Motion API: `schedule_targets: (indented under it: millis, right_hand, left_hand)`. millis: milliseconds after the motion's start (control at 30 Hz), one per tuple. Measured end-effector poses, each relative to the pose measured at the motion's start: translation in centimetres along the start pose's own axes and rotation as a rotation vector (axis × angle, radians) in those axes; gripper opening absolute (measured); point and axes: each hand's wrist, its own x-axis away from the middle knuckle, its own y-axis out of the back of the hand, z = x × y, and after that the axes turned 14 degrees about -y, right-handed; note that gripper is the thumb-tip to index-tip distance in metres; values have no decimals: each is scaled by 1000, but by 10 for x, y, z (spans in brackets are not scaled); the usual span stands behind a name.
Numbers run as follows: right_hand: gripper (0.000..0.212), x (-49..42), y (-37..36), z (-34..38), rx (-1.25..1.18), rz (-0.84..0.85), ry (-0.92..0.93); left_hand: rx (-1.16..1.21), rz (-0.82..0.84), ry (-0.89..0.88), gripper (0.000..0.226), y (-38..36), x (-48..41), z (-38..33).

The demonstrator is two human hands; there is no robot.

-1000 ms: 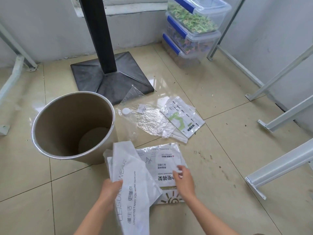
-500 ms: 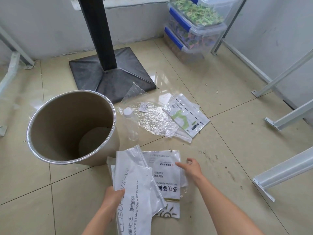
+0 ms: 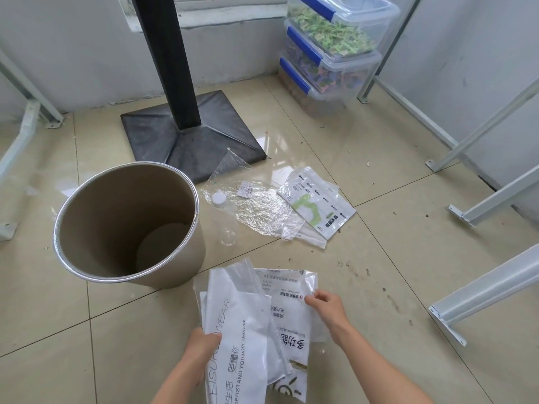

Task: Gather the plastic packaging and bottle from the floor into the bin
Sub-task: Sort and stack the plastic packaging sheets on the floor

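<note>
Hands are both low in view, forearms cut off by bottom edge. Left hand (image 3: pixel 201 349) has its grip pressed on the white bag (image 3: pixel 242 330) w/ "WEAR" print, thumb on top; other fingers are hidden under the plastic. Right hand (image 3: pixel 325 304) pinches the edge of the printed package (image 3: pixel 287 310), which lies partly under the white bag, so its lower text is covered. Both packs are near the floor just in front of the bin (image 3: pixel 128 225), which stands upright, open, inside looks bare. Clear bottle (image 3: pixel 223 217) lies beside the bin's right side; only its white cap is easy to see, body is hard to make out. Clear film (image 3: pixel 259 208) & green-print pouch (image 3: pixel 316 205) rest on the floor (image 3: pixel 408 258) behind, overlapping a bit
</note>
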Motion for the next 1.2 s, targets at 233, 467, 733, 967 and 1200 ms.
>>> schedule_targets:
  millis: [233, 467, 733, 967, 1200]
  right_hand:
    - [41, 41, 66, 44, -333, -141, 122]
    - [17, 91, 121, 82, -160, -105, 533]
    - [15, 125, 15, 39, 751, 162, 845]
    - [14, 135, -8, 2, 894, 238, 920]
    - [19, 131, -14, 0, 985, 434, 737]
  left_hand:
    - [14, 95, -65, 28, -19, 0, -16]
    - [112, 279, -139, 25, -48, 18, -59]
    - [353, 331, -106, 30, -60, 17, -88]
    - [535, 354, -40, 54, -47, 7, -72]
    - [255, 220, -25, 58, -48, -3, -36]
